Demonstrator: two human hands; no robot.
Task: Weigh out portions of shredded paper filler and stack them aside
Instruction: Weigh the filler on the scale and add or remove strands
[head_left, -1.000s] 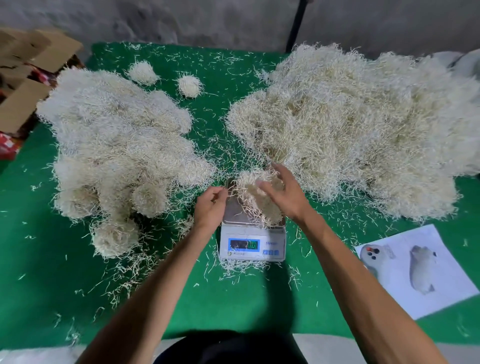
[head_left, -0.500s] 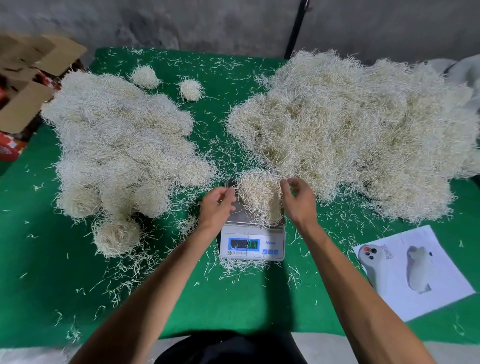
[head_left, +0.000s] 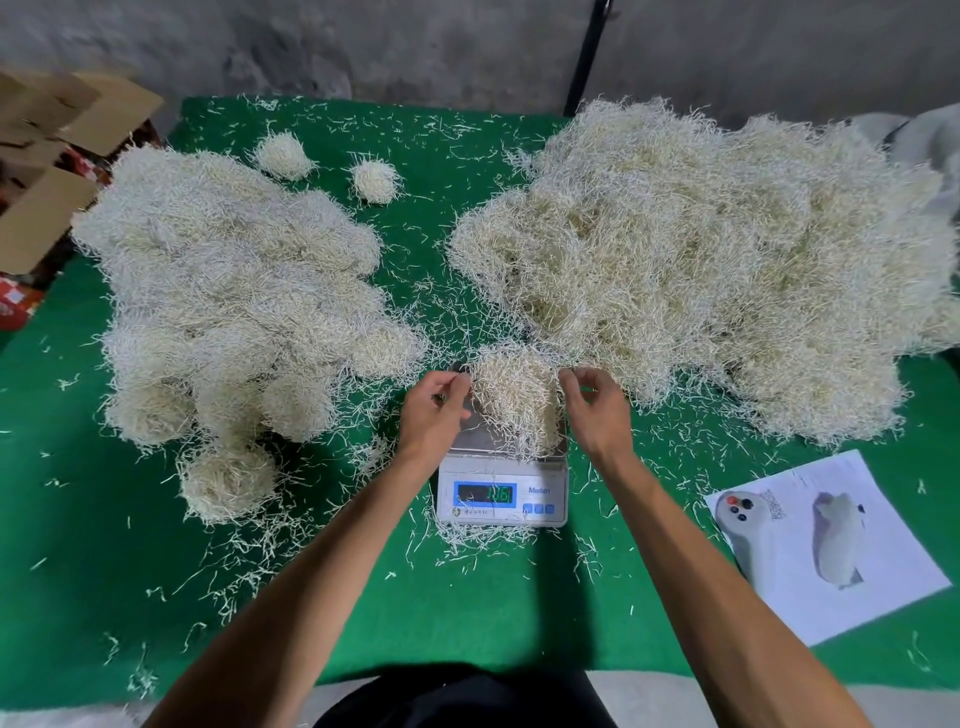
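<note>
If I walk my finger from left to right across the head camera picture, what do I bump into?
Cardboard boxes → pile of weighed clumps → left hand → clump on the scale → right hand → big loose paper heap → printed sheet.

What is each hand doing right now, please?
Left hand: fingers curled beside the portion on the scale; grip cannot be told.
Right hand: the same, on the portion's other side.

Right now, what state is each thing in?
scale: switched on, display lit, digits blurred
portion on scale: resting on the pan
left hand: fingers loosely curled beside the portion
right hand: fingers loosely curled beside the portion
loose pile: unsorted
stacked portions: heaped in clumps
</note>
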